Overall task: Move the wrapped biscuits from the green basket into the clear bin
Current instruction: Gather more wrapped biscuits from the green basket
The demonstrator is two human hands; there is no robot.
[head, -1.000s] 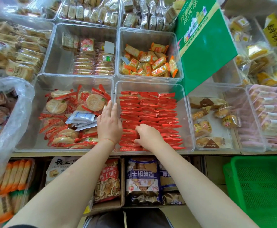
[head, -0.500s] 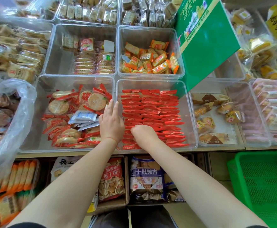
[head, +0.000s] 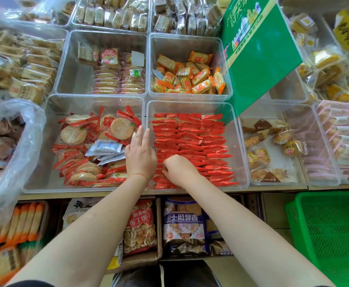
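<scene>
While the green basket (head: 333, 235) looks empty, red wrapped biscuits (head: 190, 139) fill the clear bin (head: 241, 141); left hand (head: 140, 154) lies flat at its left wall, right hand (head: 178, 168) curls on front packets, likely final tidying

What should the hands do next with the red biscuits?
Probably lift the right hand out and reach for the green basket at lower right. The red-wrapped biscuits already lie in neat rows in the clear bin, the right hand's fingers curl down among them, and the left hand rests flat at the bin's left wall.
</scene>
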